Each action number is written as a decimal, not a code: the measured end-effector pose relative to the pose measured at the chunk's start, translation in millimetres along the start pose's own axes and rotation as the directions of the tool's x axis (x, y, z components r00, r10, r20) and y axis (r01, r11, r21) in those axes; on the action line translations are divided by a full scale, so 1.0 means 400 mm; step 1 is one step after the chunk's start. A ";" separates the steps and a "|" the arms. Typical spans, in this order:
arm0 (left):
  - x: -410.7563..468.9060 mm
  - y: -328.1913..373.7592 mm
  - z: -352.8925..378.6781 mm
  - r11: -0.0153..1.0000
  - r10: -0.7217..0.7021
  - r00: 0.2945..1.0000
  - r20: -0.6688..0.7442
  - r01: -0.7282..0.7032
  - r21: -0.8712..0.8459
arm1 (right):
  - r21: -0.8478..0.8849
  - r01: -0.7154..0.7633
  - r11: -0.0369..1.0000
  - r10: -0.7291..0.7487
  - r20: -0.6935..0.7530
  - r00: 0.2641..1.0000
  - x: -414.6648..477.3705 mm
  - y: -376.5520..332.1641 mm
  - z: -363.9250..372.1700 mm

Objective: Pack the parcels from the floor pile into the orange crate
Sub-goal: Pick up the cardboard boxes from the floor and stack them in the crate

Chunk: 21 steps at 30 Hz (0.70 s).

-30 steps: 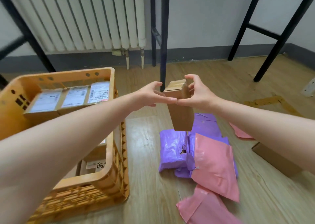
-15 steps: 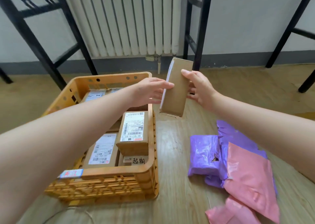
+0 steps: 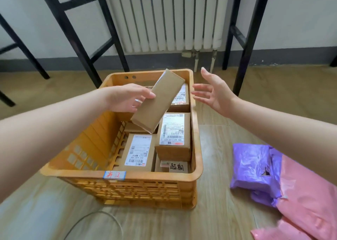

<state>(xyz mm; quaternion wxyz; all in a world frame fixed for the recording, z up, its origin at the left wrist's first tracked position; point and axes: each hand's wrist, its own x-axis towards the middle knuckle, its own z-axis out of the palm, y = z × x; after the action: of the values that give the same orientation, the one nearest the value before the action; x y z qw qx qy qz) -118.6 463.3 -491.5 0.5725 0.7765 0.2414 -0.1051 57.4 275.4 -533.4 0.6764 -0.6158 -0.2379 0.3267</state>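
My left hand (image 3: 125,98) grips a long brown cardboard box (image 3: 158,102), tilted, above the inside of the orange crate (image 3: 127,177). Several labelled cardboard parcels (image 3: 172,132) fill the crate's right side and bottom. To the right of the crate's far corner my right hand (image 3: 214,92) hovers with fingers spread, holding nothing. On the floor at the right lies the pile: a purple bag parcel (image 3: 252,168) and pink bag parcels (image 3: 308,194).
Black metal frame legs (image 3: 80,44) stand behind the crate, and another leg (image 3: 246,39) is just behind my right hand. A white radiator (image 3: 164,17) lines the wall. A thin cable (image 3: 102,216) curls on the wooden floor in front of the crate.
The box has moved left from beside the crate to above its inside. My right hand has let go of it and opened; only my left hand holds it.
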 end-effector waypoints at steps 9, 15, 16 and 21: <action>-0.032 -0.188 -0.122 0.913 -0.380 0.924 -0.052 0.365 -0.181 | -0.045 0.019 0.999 -0.021 -0.054 0.998 0.027 0.062 0.036; 0.002 -0.277 -0.123 0.847 -0.531 0.834 -0.147 0.523 -0.093 | -0.003 0.053 0.999 -0.052 -0.158 0.986 0.049 0.075 0.035; 0.007 -0.291 -0.116 0.835 -0.549 0.822 -0.152 0.546 -0.067 | 0.013 0.048 0.999 -0.046 -0.172 0.984 0.052 0.078 0.032; 0.030 -0.352 -0.109 0.830 -0.558 0.801 -0.216 0.548 -0.110 | 0.054 0.039 0.998 -0.027 -0.199 0.980 0.062 0.089 0.018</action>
<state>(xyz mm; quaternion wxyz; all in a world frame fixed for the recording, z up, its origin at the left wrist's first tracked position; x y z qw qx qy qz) -182.8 539.4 -600.7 0.4998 0.6671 0.5262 -0.1680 63.8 299.5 -569.6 0.7196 -0.6215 -0.1700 0.2591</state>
